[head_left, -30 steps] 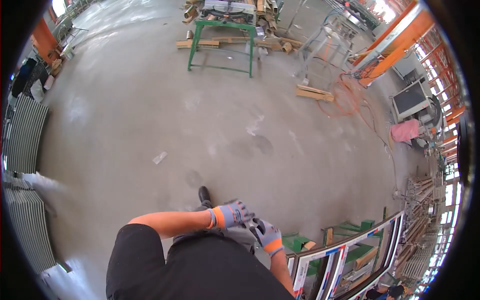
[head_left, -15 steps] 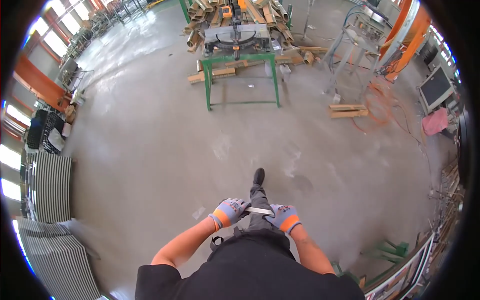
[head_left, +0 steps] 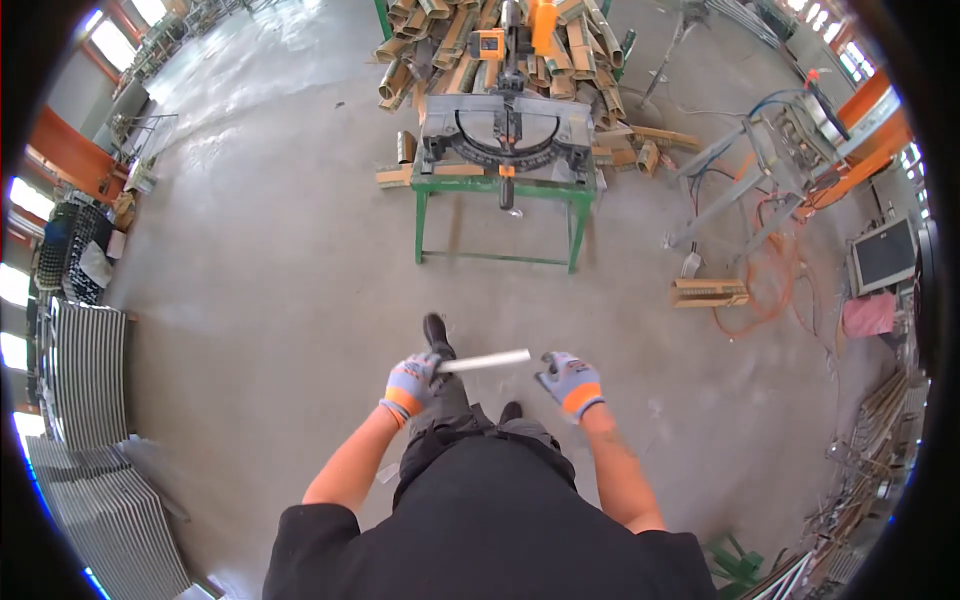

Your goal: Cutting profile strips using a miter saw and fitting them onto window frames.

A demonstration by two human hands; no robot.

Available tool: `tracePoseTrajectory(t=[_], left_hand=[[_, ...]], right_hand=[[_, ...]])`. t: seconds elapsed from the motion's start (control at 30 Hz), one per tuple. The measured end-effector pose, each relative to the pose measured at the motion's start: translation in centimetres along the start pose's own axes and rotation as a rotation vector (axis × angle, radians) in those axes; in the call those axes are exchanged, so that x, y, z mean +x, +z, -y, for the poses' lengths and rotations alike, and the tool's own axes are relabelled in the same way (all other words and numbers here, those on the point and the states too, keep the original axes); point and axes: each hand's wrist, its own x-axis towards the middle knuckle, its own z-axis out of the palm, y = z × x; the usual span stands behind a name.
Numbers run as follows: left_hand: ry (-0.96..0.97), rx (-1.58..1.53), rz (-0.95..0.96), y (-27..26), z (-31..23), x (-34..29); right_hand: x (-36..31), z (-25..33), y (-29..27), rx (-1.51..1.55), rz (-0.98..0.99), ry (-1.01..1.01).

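A short, straight white strip or bar (head_left: 487, 361) extends rightward from my left hand (head_left: 411, 384), whose gloved fingers are closed round its left end. Just beyond the free end is my right hand (head_left: 572, 384), apart from the bar, with thumb and fingers spread and nothing between them. Both gloves are grey with orange cuffs. Ahead stands a mitre saw (head_left: 508, 135) with a black curved base and orange parts, mounted on a green metal stand (head_left: 497, 186).
Behind the saw lies a heap of brown-wrapped profiles (head_left: 560, 55). Ahead to the right, a grey metal frame stand (head_left: 770, 150) has orange hoses (head_left: 775, 290) on the floor beside it. Stacked metal profiles (head_left: 88, 370) line the left side. A bundle of brown pieces (head_left: 709, 292) lies right.
I have moved forward, so the saw and stand appear nearer. My right hand has let go of the white bar and opened; my left hand still holds it.
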Motion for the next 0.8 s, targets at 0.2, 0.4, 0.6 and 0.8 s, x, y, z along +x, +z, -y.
tracePoseTrajectory(t=[0.2, 0.4, 0.6, 0.8], left_hand=[[0.001, -0.021, -0.213, -3.3, 16.7, 21.3], [0.151, 0.072, -0.401, -7.7, 28.9, 46.1], [-0.089, 0.143, -0.044, -12.7, 30.5, 61.8], [0.407, 0.535, -0.089, -16.7, 23.9, 65.8]], right_hand=[[12.3, -4.4, -5.2, 0.258, -0.519, 0.349], [21.5, 1.6, -10.0, 1.086, -0.820, 0.576], [29.1, 4.8, -21.5, 0.988, -0.953, 0.497], [39.2, 5.1, -38.4, 0.231, -1.194, 0.318]])
